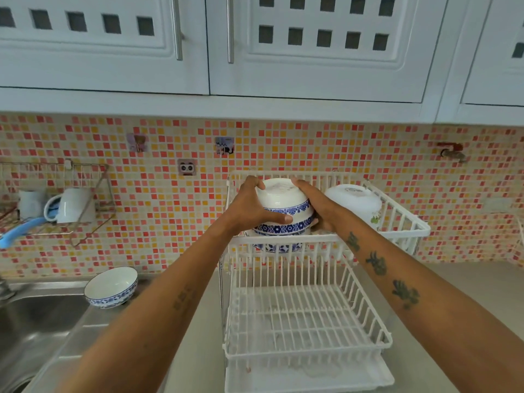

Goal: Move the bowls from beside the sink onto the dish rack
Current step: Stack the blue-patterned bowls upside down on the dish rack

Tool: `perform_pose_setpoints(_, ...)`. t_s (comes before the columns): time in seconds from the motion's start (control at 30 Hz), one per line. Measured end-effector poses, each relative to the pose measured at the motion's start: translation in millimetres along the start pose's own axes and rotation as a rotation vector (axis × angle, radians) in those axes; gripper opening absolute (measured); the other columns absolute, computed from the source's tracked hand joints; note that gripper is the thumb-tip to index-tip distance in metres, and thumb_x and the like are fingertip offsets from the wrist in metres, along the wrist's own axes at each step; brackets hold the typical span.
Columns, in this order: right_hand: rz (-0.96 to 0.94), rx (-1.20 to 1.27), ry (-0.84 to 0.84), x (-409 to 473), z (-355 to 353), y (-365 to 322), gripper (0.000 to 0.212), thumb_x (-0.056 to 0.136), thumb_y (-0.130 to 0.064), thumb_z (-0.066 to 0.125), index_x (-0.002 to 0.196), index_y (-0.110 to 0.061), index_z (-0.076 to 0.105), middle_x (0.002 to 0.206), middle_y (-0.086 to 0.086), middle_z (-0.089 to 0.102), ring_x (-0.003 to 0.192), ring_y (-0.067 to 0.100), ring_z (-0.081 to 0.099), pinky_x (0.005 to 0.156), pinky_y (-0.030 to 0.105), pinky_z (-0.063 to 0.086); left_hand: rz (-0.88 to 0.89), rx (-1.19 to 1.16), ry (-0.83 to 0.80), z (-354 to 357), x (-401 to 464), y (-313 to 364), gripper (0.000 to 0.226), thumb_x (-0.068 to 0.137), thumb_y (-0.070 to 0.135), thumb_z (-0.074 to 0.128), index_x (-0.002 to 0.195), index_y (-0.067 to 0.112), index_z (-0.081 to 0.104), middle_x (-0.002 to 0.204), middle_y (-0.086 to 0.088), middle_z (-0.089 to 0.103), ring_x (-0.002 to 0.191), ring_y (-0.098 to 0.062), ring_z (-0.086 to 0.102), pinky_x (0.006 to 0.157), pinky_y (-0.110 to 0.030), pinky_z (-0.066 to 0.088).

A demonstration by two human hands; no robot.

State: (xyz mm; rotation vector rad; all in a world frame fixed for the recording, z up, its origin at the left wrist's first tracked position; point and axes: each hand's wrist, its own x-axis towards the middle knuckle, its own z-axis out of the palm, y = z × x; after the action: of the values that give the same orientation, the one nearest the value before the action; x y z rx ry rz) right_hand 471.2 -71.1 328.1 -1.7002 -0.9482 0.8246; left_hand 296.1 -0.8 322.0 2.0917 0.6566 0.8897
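Note:
An upside-down white bowl with a blue flower band (283, 198) sits on top of a stack of like bowls (279, 232) in the upper tier of the white wire dish rack (397, 219). My left hand (252, 207) grips its left side and my right hand (314, 205) grips its right side. Another blue-and-white bowl (111, 286) stands upright on the steel ledge beside the sink (37, 319). A plain white bowl with a small green print (354, 204) lies inverted at the right of the upper tier.
The rack's lower tier (306, 316) holds nothing and rests on a white drip tray (309, 378). A wall wire shelf (56, 208) at the left carries white mugs and a blue handle. White cupboards hang overhead. Grey counter runs right of the rack.

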Motion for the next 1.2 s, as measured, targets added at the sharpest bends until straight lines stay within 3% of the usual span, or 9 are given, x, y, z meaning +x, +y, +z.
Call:
perform_pose_setpoints(0.2,0.025,0.010,-0.007,8.6,-0.3,7.5,0.069,0.068,-0.076,0.048,0.120,-0.033,0.057,0.117,0.006,0.068,0.109,0.031,0.062,0.100,0.053,0.046,-0.043,0.008,-0.074,0.3,0.0,-1.8,0.084,0.061,0.027,0.092,0.122,0.017,0.035,0.124,-0.006,0.047,0.100,-0.020,0.057,0.059,-0.018,0.048)
perform_pose_setpoints(0.4,0.049,0.029,-0.010,13.9,3.1,9.5,0.057,0.085,-0.064,0.045,0.125,-0.024,0.056,0.116,0.007,0.069,0.109,0.028,0.064,0.103,0.047,0.047,-0.108,-0.007,-0.127,0.2,1.6,-3.2,0.084,0.064,0.024,0.090,0.126,0.017,0.032,0.121,-0.005,0.049,0.087,-0.010,0.058,0.052,-0.017,0.052)
perform_pose_setpoints(0.6,0.042,0.027,-0.015,12.2,5.2,8.2,0.050,0.092,-0.056,0.041,0.126,-0.023,0.054,0.117,0.009,0.068,0.107,0.027,0.064,0.098,0.042,0.050,-0.141,-0.017,-0.125,1.4,3.1,-3.7,0.088,0.062,0.024,0.091,0.127,0.018,0.032,0.126,-0.007,0.047,0.094,-0.017,0.059,0.053,-0.019,0.051)
perform_pose_setpoints(0.77,0.039,0.025,-0.048,11.3,6.6,8.6,0.056,0.092,-0.061,0.037,0.128,-0.022,0.054,0.115,0.010,0.070,0.109,0.027,0.064,0.102,0.044,0.048,-0.251,-0.167,-0.153,0.3,6.3,-0.6,0.105,0.070,0.032,0.085,0.148,0.028,0.015,0.143,-0.006,0.039,0.117,-0.028,0.055,0.071,-0.031,0.056)
perform_pose_setpoints(0.97,-0.002,0.032,-0.060,6.8,9.7,5.9,0.055,0.096,-0.055,0.036,0.139,-0.022,0.041,0.127,0.010,0.062,0.111,0.027,0.062,0.093,0.040,0.051,-0.412,-0.257,-0.142,-0.2,9.0,7.6,0.081,0.089,0.044,0.063,0.152,0.024,0.017,0.146,-0.008,0.042,0.101,-0.025,0.052,0.055,-0.030,0.046)
perform_pose_setpoints(1.2,-0.017,-0.059,-0.004,-1.4,11.4,1.3,0.046,0.097,-0.052,0.033,0.127,-0.022,0.049,0.112,0.006,0.066,0.098,0.024,0.064,0.096,0.041,0.050,-0.410,-0.241,-0.139,0.7,7.1,9.9,0.077,0.090,0.045,0.062,0.150,0.022,0.021,0.130,-0.003,0.046,0.095,-0.021,0.054,0.056,-0.030,0.046)
